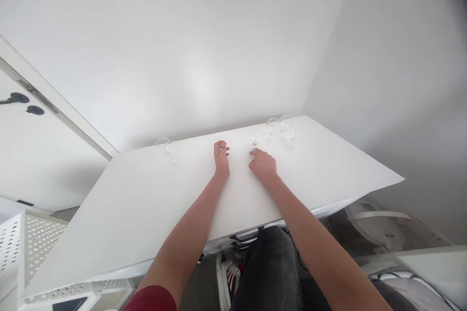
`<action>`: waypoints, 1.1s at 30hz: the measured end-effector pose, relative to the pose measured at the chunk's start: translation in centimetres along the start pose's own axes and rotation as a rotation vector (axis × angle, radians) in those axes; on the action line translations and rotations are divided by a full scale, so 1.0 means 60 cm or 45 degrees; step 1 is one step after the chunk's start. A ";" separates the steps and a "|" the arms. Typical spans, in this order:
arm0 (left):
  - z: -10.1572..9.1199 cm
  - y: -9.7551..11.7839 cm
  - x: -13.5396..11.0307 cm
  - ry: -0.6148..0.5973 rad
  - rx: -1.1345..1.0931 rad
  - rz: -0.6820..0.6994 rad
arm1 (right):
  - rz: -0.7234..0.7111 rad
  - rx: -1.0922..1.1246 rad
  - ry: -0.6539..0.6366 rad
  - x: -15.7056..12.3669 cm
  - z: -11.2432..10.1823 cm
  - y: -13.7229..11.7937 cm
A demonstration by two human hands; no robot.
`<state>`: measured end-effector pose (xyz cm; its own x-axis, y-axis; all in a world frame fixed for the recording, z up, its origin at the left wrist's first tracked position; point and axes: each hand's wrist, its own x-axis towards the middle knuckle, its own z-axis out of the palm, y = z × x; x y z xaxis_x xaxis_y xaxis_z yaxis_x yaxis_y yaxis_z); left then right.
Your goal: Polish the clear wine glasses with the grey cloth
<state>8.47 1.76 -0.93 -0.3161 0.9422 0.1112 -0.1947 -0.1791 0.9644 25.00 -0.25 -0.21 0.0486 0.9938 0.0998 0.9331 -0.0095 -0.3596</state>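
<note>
A white table top (146,204) carries several small clear stemmed glasses. One glass (166,148) stands alone at the far left. Another glass (254,136) stands just beyond my right hand (263,164), whose fingers are curled and pinched round its foot. Two more glasses (272,128) (287,129) stand close together at the far right. My left hand (221,157) rests on the table beside the right one, fingers loosely curled inward, holding nothing that I can see.
White walls rise directly behind the table and on the right. A white door with dark handles (22,102) is at the left. White perforated shelving (32,238) stands at the lower left. Drawer handles (246,239) and a shoe (229,277) show under the table's near edge.
</note>
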 end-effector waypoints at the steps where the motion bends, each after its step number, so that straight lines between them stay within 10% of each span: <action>1: 0.000 -0.002 0.000 0.000 0.010 -0.008 | 0.039 -0.012 0.002 0.000 -0.004 0.015; 9: 0.003 -0.007 -0.001 -0.027 0.043 -0.048 | 0.288 -0.094 0.007 0.008 -0.026 0.099; 33: 0.003 -0.011 0.001 -0.032 0.070 -0.026 | 0.355 -0.042 0.060 0.007 -0.020 0.101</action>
<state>8.74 1.98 -1.53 -0.2887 0.9526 0.0964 -0.1495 -0.1443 0.9782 31.09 -0.04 -1.24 0.3206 0.9461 0.0448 0.8924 -0.2859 -0.3492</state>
